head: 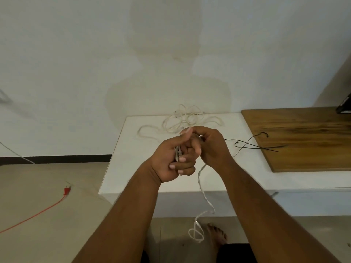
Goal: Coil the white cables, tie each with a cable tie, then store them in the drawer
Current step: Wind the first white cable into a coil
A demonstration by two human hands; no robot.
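A person's hands are meeting over the front of a white table, frame centre. The L hand is gripping a white cable, fingers curling tight round it, w/ the grey plug end showing between palm and fingertips. The R hand is pressing against the left at its 2 o'clock, fingers bending in on the same cable; the exact pinch is hiding behind the knuckles. The cable's free length is dropping toward 6 o'clock, past the table edge, and looping on the floor just beside a bare foot. At 12 o'clock from the hands, more white cables are lying in a loose tangle at the table's back by the wall. At 3 o'clock, black cable ties are lying crossed, partly on a wooden board. At 8 o'clock, a red wire is trailing over the floor.
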